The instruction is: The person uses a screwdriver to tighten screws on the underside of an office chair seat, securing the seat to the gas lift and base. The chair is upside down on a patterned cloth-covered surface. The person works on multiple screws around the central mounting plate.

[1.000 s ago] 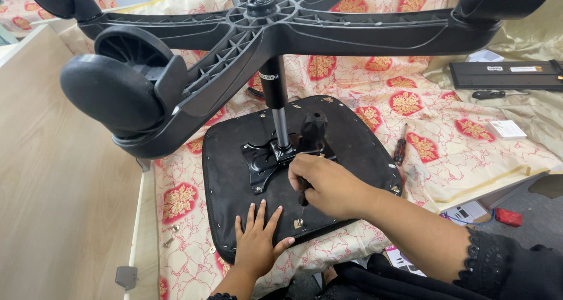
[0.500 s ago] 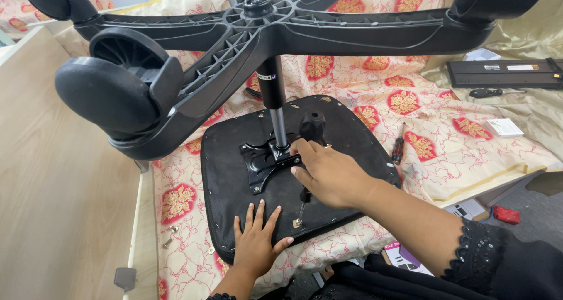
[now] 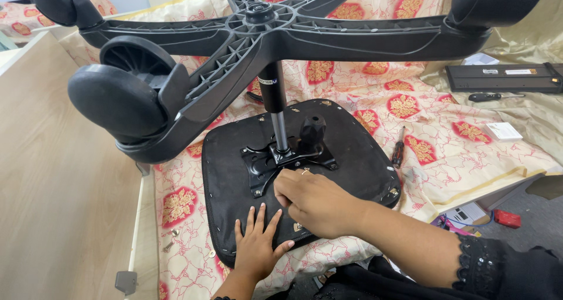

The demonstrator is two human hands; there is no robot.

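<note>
An upturned black chair seat (image 3: 358, 159) lies on a patterned bedspread, its metal mounting plate (image 3: 261, 162) facing up. A gas cylinder (image 3: 272, 92) rises from the plate to the five-arm wheeled base (image 3: 328, 33) overhead. A black knob (image 3: 312, 127) stands beside the cylinder. My left hand (image 3: 256, 241) lies flat, fingers spread, on the seat's near edge. My right hand (image 3: 316, 203) is closed in a fist just below the plate, around a screwdriver that it almost fully hides.
A big caster (image 3: 117, 100) hangs at the left. A red-handled screwdriver (image 3: 399, 150), a black screwdriver (image 3: 489, 96), a long black part (image 3: 498, 77) and a small white box (image 3: 504, 130) lie to the right. Loose screws (image 3: 170, 238) lie near the wooden panel (image 3: 58, 206).
My right hand reached up to the plate beside the knob, then came back down and left, closing low over the seat. The screwdriver shaft no longer shows. My left hand stayed put.
</note>
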